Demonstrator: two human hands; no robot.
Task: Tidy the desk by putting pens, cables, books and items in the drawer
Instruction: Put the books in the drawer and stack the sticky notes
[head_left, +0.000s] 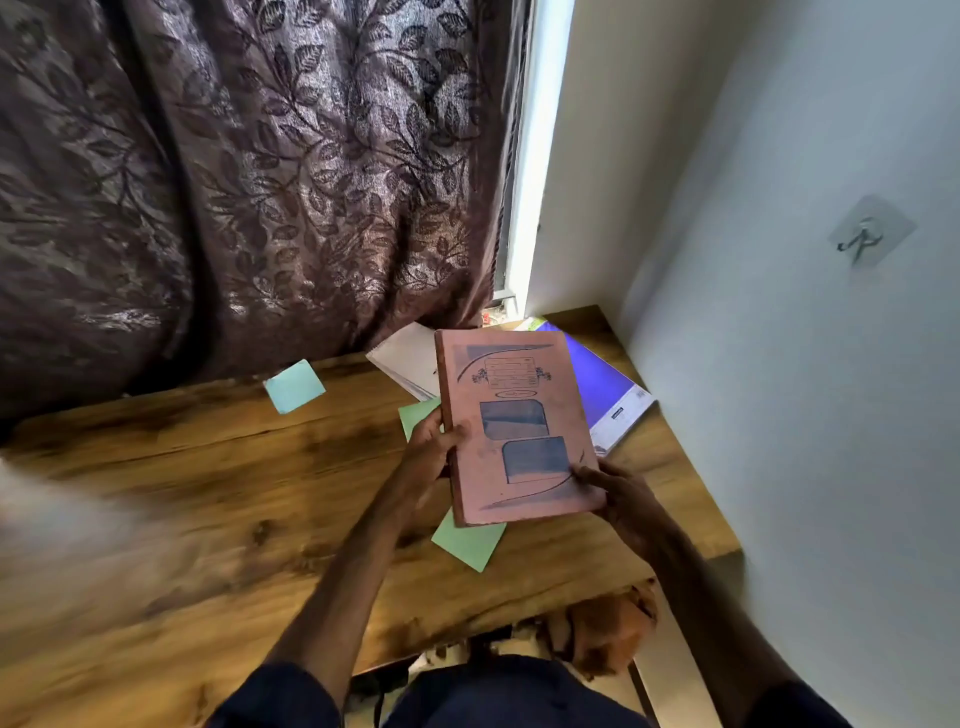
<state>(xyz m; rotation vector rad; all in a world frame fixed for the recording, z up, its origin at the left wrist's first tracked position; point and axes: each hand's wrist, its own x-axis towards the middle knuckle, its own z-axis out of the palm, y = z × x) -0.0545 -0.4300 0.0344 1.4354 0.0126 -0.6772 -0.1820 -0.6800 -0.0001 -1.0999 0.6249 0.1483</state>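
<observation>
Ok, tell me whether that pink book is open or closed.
Closed. The pink book shows its full front cover, no pages spread, held by the left hand and right hand.

A dark leaf-patterned curtain hangs behind the desk's far edge. A clear adhesive hook sticks to the white wall along its right edge.

You held the pink book at centre frame, your left hand gripping its left edge and your right hand its lower right corner, above the wooden desk. A purple notebook lay at right behind it, and a blue note, possibly a sticky pad, lay left of centre.
</observation>
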